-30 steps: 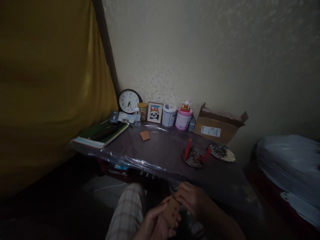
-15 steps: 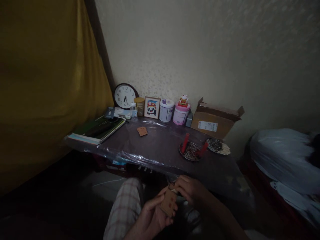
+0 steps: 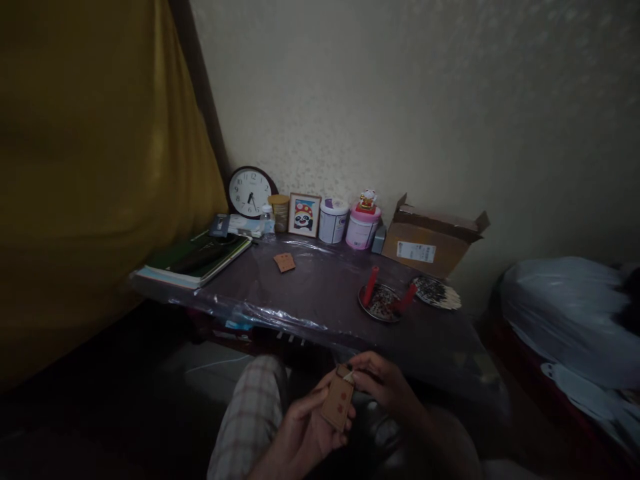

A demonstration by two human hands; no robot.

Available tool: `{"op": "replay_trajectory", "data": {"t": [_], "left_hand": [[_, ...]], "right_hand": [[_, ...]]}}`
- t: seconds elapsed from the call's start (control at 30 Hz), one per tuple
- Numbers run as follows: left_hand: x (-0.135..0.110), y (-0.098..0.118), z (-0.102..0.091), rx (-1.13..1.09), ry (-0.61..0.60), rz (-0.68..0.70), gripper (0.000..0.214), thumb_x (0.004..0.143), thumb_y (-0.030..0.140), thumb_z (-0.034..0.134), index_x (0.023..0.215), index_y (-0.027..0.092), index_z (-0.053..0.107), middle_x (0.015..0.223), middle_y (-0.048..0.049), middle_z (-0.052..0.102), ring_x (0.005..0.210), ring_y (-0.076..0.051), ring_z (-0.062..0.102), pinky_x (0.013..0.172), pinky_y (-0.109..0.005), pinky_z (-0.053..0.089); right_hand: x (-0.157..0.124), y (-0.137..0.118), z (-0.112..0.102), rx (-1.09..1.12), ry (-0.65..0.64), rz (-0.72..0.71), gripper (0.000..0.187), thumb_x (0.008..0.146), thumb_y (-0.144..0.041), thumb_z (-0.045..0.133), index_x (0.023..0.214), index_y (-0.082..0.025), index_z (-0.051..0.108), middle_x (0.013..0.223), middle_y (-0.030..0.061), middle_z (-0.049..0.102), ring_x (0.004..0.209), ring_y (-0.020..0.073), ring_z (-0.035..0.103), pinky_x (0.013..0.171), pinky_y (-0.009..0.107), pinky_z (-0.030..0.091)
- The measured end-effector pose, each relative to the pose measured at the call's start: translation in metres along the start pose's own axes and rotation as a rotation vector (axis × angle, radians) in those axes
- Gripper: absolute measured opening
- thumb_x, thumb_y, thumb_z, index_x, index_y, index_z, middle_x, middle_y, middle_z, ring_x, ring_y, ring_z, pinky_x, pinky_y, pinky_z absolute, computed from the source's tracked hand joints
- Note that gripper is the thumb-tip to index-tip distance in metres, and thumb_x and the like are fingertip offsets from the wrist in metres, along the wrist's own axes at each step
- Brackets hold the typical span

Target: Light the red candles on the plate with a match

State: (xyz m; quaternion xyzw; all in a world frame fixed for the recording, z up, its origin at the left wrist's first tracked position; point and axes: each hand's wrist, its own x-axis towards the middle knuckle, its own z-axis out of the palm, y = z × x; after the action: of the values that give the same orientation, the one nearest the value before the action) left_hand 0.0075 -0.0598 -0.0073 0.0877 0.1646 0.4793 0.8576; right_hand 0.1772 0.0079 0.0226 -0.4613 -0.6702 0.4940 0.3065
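Nearest, low in the view, the left hand grips a small brown cardboard card with red marks, its fingers curled round the card's left edge and thumb side. The right hand meets it from the right, its fingers pressed together in a pinch on the card's top corner, where a pale bit shows; what that bit is cannot be told in the dim light. The card is held tilted above the lap, beside a checked trouser leg, just short of the near edge of the bench.

The bench is covered in clear plastic sheet. On it, toward the right, a round metal dish carries two red candles, with a second plate of sticks just beside it. A second brown card lies farther left, and books are stacked at the left end. Along the far wall stand a clock, a framed panda picture, tubs, and an open cardboard box.
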Motion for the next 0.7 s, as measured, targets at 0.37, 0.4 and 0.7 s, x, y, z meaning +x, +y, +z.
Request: {"op": "replay_trajectory", "data": {"t": [0.37,0.4,0.7], "left_hand": [[-0.0029,-0.0016,0.0027,0.038,-0.011,0.011,0.046,0.087,0.025,0.045,0.133,0.017,0.047,0.081,-0.0105,0.074,0.067,-0.015,0.067,0.06,-0.025,0.046],[-0.0031,-0.0015,0.0031,0.039,-0.011,0.006,0.047,0.087,0.025,0.045,0.134,0.017,0.046,0.081,-0.0104,0.074,0.067,-0.015,0.067,0.06,-0.025,0.046],[-0.0025,-0.0028,-0.002,0.057,-0.006,0.011,0.049,0.089,0.025,0.042,0.138,0.017,0.039,0.086,-0.0117,0.072,0.072,-0.018,0.067,0.062,-0.027,0.046]], "right_hand": [[0.0028,0.0075,0.0088,0.223,0.046,0.166,0.02,0.064,-0.037,0.07,0.064,-0.018,0.062,0.057,-0.0033,0.061,0.053,0.0127,0.056,0.056,0.026,0.043],[0.003,0.008,0.0084,0.236,0.042,0.173,0.02,0.064,-0.037,0.07,0.065,-0.018,0.062,0.058,-0.0031,0.061,0.054,0.0127,0.056,0.057,0.026,0.043],[0.0046,0.0068,0.0074,0.251,0.017,0.221,0.02,0.062,-0.037,0.069,0.063,-0.018,0.061,0.057,-0.003,0.061,0.054,0.0124,0.054,0.057,0.026,0.042]]}}
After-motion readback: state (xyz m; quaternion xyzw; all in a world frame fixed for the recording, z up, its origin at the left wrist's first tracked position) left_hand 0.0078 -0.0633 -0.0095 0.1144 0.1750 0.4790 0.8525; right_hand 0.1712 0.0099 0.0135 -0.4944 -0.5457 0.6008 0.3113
